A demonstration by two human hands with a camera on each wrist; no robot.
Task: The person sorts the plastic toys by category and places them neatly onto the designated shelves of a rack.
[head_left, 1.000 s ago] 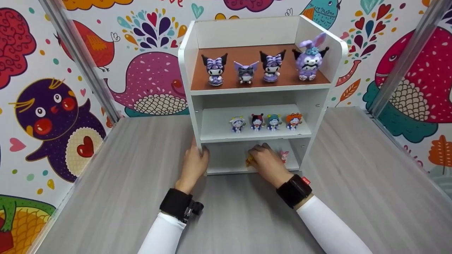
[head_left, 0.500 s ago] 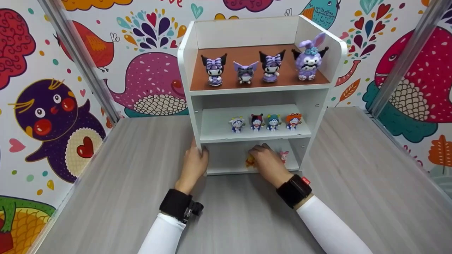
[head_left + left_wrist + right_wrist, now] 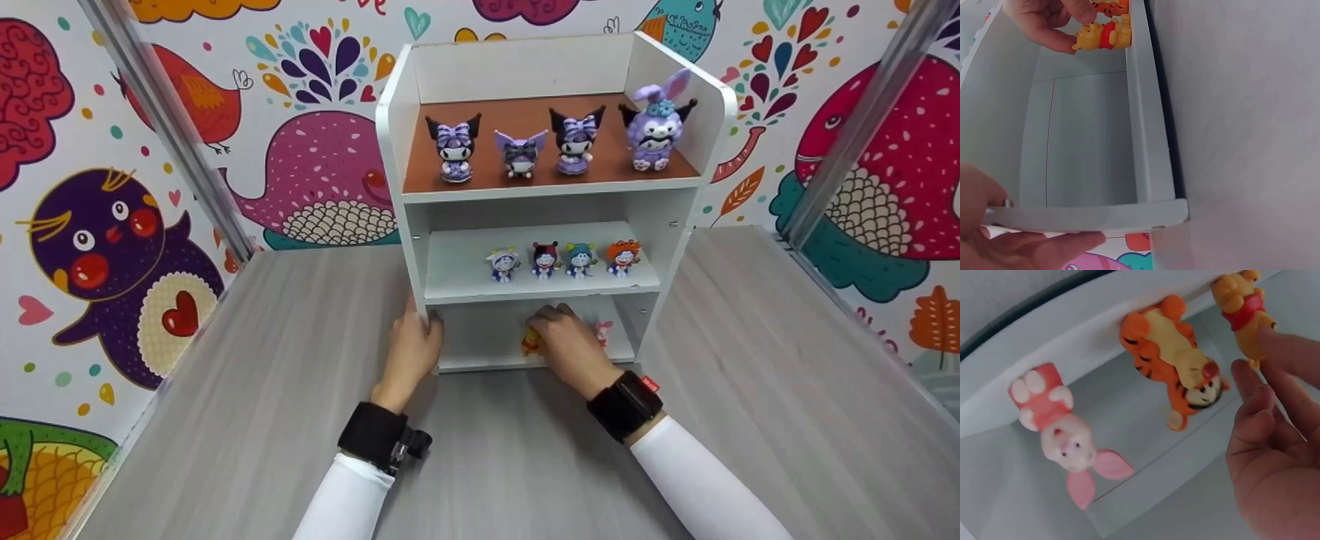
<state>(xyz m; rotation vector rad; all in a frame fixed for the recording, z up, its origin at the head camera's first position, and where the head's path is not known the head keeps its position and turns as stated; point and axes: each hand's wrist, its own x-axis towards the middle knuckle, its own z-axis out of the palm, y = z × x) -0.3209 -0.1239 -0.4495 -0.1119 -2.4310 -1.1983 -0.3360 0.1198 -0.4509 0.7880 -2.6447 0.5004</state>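
Note:
My left hand (image 3: 412,345) grips the left side panel (image 3: 1089,218) of a white shelf unit (image 3: 525,71), thumb on the inner side and fingers outside. On the bottom shelf, my right hand (image 3: 568,341) pinches the head of a yellow bear figurine (image 3: 1244,315) in a red shirt. The bear stands upright near the shelf's front edge. Beside it stands an orange striped tiger figurine (image 3: 1165,354), hidden behind my hand in the head view. A pink piglet figurine (image 3: 603,333) stands further right, apart from the hand.
Several small figurines in coloured hoods (image 3: 580,260) line the middle shelf. Above, several purple figurines (image 3: 456,150) stand on the brown top board (image 3: 499,120). The unit rests on a grey wood-grain table (image 3: 300,337) with patterned walls behind.
The bear figurine has turned slightly under my right fingers, and more of its front shows now. My left hand holds the same spot on the panel.

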